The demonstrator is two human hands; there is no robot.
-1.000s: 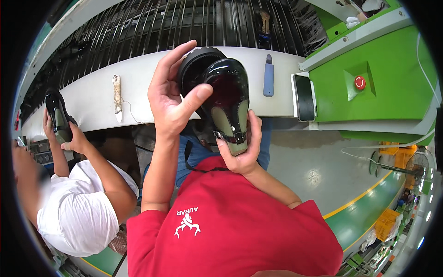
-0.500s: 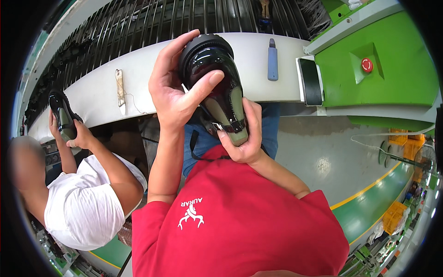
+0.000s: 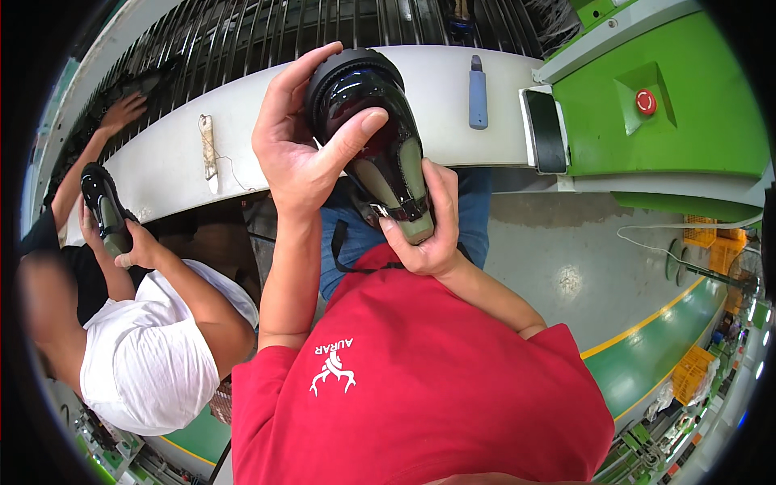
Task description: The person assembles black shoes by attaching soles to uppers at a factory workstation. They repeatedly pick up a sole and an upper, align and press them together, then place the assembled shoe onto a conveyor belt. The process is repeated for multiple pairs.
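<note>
At upper centre, your left fingers (image 3: 301, 74) and right fingers (image 3: 441, 192) grasp opposite ends of the black-and-olive shoe (image 3: 362, 90), likely to steady it.

From my remote station I'm counting two shoes, a near shoe (image 3: 396, 158) and a far shoe (image 3: 103, 206); two wearer's hands, left hand (image 3: 295, 153) and right hand (image 3: 428, 230); three co-workers' hands (image 3: 144, 246); and I'm seeing one blue tool (image 3: 478, 101), one pale wrapped tool (image 3: 208, 145), one dark flat device (image 3: 546, 133), one red button (image 3: 646, 102).
</note>
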